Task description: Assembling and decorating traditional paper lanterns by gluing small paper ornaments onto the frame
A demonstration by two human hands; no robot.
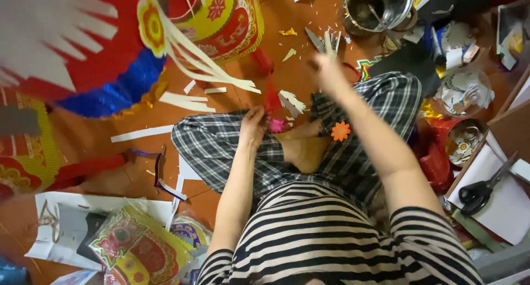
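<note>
Left hand: fingers closed on the lower end of a red paper strip, which rises upright from the grip; a small pink piece sits just beside the fingers, over the lap. Right hand: raised above the right knee and motion-blurred; whether its fingers are apart or together cannot be told. A pale thin strip shows at its top, grip unclear.

Person sits cross-legged on an orange floor, plaid trousers, striped top. An orange paper flower lies on the right thigh.

Surroundings, outward:
- White feathered paper cut-out just beside the red strip, between the two hands.
- Large red lantern-like decoration with blue tinsel edge fills the upper left; long white paper streamers hang from it toward the left hand.
- Yellow-and-red patterned drum shape behind the streamers.
- Loose white strips on the floor to the left.
- Metal pot at the top, past the right hand; paper scraps scattered near it.
- Black-handled scissors on white sheets at the right edge, well apart from both hands.
- Round containers of cut paper between the scissors and the right knee.
- Printed colourful sheets at lower left.
</note>
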